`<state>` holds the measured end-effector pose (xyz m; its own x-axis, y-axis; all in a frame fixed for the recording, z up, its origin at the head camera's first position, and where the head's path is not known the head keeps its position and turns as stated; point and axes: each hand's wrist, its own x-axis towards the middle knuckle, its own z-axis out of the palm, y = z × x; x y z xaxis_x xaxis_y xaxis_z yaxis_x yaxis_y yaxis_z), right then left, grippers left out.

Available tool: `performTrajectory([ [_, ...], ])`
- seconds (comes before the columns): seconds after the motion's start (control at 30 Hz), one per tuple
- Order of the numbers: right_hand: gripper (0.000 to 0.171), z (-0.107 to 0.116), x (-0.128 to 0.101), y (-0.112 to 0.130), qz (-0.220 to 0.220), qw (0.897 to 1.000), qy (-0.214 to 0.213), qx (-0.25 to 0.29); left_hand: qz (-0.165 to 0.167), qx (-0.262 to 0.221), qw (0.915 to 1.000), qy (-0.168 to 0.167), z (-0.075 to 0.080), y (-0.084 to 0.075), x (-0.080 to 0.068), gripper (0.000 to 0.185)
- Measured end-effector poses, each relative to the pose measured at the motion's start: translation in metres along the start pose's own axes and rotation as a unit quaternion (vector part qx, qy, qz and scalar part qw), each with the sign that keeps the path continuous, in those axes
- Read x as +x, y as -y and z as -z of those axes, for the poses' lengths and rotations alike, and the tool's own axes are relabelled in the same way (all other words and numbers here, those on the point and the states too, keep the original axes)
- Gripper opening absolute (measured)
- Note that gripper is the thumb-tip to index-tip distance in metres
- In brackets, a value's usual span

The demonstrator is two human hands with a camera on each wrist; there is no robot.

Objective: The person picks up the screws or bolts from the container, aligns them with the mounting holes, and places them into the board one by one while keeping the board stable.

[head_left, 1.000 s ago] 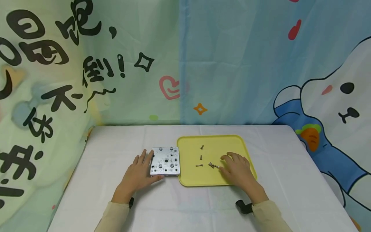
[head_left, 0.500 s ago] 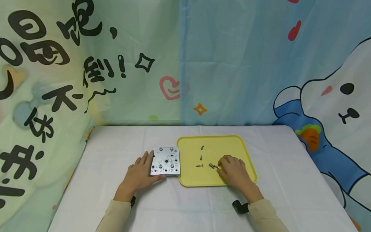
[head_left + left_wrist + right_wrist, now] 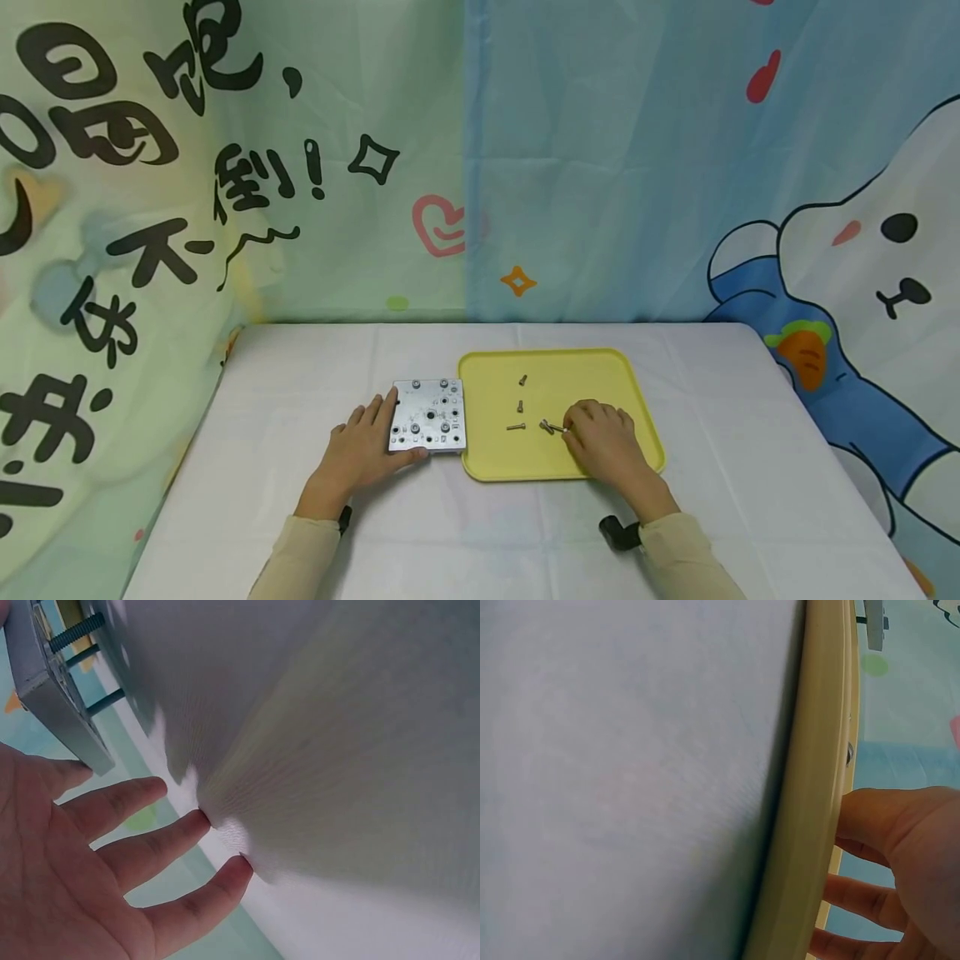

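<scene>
Both forearms, in light sleeves (image 3: 294, 558), extend forward over the white table (image 3: 525, 542). A black wrist mount (image 3: 619, 533) sits at the right wrist. The left hand (image 3: 358, 460) is palm down, angled towards the plate; the right hand (image 3: 609, 446) arches over the yellow tray (image 3: 487, 462).

The metal plate (image 3: 429, 406) is square and silver-grey, with dark holes and round bolt heads on its top face. It lies between the left thumb and forefinger, to the right of the other left fingers. Threaded bolts (image 3: 77, 632) project from its underside. In the head view, its right edge meets the tray's left rim.

Left fingers: spread, nearly straight, gripping nothing. The forefinger is at the plate's left edge, the thumb along its near edge; other fingertips touch the table.

Right fingers: curled, tips at one end of a screw (image 3: 558, 429). Whether they pinch it cannot be told. A second screw (image 3: 546, 427) lies just left of these tips. Three loose screws (image 3: 520, 407) lie farther left, two of them also farther ahead.

Beyond the fingers hangs a printed curtain (image 3: 570, 167).
</scene>
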<state>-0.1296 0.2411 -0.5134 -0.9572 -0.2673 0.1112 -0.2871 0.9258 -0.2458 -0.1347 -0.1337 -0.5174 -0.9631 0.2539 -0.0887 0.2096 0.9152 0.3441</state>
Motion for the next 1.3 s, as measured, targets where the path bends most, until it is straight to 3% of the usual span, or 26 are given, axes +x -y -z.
performTrajectory([
  [0.53, 0.007, 0.008, 0.003, 0.004, 0.007, 0.999, -0.027, 0.022, 0.0, -0.002, 1.0, -0.007, -0.002, 0.001, 0.0, 0.11],
  [1.07, 0.011, 0.018, 0.016, 0.024, 0.066, 0.996, -0.057, -0.001, 0.002, -0.006, 1.0, -0.004, -0.002, 0.001, 0.0, 0.109],
  [1.3, 0.013, 0.025, 0.025, 0.046, 0.123, 0.99, -0.075, -0.004, 0.001, -0.007, 1.0, -0.007, -0.001, 0.001, 0.0, 0.109],
])
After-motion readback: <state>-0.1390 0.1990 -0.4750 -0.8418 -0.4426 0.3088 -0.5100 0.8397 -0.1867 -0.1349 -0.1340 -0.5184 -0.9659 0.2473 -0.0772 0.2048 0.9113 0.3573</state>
